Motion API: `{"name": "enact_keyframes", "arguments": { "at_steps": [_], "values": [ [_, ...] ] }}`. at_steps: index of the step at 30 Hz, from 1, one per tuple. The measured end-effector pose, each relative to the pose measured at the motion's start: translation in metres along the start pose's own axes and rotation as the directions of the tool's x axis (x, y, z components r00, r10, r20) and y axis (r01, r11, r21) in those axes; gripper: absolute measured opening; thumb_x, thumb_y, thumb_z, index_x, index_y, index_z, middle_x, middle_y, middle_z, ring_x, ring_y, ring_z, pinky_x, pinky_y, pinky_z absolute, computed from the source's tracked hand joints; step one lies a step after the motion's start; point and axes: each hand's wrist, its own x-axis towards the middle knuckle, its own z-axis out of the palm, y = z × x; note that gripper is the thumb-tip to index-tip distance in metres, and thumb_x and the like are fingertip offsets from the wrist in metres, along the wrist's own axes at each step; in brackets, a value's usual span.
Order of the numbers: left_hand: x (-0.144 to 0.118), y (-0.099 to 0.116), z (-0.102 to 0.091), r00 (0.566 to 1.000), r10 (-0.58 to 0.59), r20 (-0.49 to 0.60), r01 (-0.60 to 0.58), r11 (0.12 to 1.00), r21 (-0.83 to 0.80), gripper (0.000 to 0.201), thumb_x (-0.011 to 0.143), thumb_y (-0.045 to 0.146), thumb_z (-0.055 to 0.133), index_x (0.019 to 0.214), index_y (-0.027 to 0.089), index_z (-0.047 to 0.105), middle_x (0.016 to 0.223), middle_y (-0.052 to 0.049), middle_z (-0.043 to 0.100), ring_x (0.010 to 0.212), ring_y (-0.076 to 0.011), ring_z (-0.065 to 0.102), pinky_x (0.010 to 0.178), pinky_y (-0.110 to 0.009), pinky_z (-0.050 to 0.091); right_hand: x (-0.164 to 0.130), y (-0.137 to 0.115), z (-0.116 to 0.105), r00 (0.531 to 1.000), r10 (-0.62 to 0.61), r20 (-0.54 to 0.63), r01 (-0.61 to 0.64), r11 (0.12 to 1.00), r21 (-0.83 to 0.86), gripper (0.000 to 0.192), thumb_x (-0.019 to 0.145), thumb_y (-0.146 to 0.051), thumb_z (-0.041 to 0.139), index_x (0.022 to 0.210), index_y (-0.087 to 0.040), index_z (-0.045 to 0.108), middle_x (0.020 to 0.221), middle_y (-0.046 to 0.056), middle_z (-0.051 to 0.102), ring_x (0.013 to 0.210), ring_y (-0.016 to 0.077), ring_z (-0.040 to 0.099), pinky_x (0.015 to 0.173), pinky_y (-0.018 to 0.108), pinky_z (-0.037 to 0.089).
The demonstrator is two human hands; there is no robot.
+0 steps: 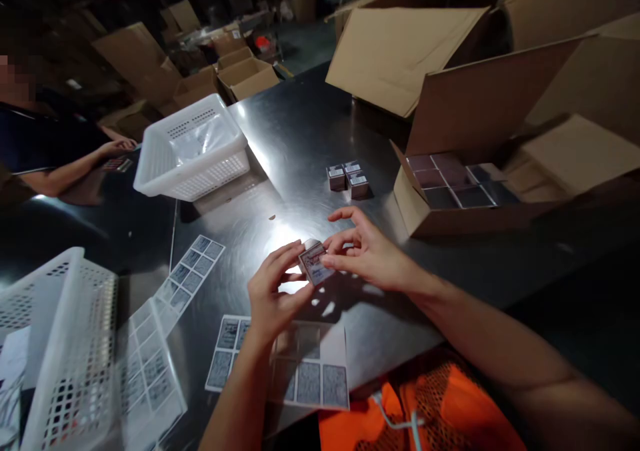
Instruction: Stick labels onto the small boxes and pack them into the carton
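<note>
Hands meet over dark tabletop (300,137): left hand (273,291) and right hand (367,251) both pinch small box (315,263) between fingertips, other fingers loose. Box label blurred, unreadable. Label sheet (310,364) partly hidden under left wrist, probably some stickers gone. Three boxes (347,177) beyond.

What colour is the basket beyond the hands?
White perforated plastic basket; head view shows it best.
</note>
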Motion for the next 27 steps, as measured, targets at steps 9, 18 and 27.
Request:
{"name": "enact_keyframes", "arguments": {
  "at_steps": [9,18,27],
  "values": [
    [-0.001,0.002,-0.001,1.0,0.016,0.0,-0.016,0.999,0.041,0.058,0.073,0.012,0.078,0.127,0.029,0.066,0.131,-0.008,0.065,0.101,-0.0242,0.074,0.07,-0.029,0.067,-0.002,-0.004,0.001,1.0,0.019,-0.008,-0.019,1.0,-0.01,0.06,0.068,-0.025,0.082,0.111,-0.024,0.041,0.075,-0.007,0.064,0.067,0.0119,0.065,0.066,0.026,0.055],
    [-0.002,0.004,0.001,1.0,0.007,-0.018,-0.006,0.997,0.079,0.052,0.073,0.016,0.079,0.123,0.027,0.068,0.129,-0.008,0.067,0.097,-0.0223,0.074,0.07,-0.029,0.068,-0.003,0.008,0.005,0.991,-0.109,-0.082,0.093,0.98,-0.178,0.055,0.074,-0.029,0.078,0.115,-0.026,0.042,0.068,-0.007,0.061,0.086,0.0205,0.07,0.071,0.032,0.057],
    [0.013,-0.009,-0.017,0.87,-0.271,-0.411,0.293,0.956,-0.01,0.058,0.063,0.031,0.086,0.115,0.021,0.062,0.112,-0.006,0.068,0.078,-0.0158,0.073,0.067,-0.028,0.063,-0.011,0.017,0.014,0.952,-0.286,0.107,0.267,0.609,-0.747,0.047,0.079,-0.05,0.079,0.109,-0.023,0.055,0.085,0.001,0.06,0.079,0.0193,0.06,0.071,0.033,0.047]
  ]
}}
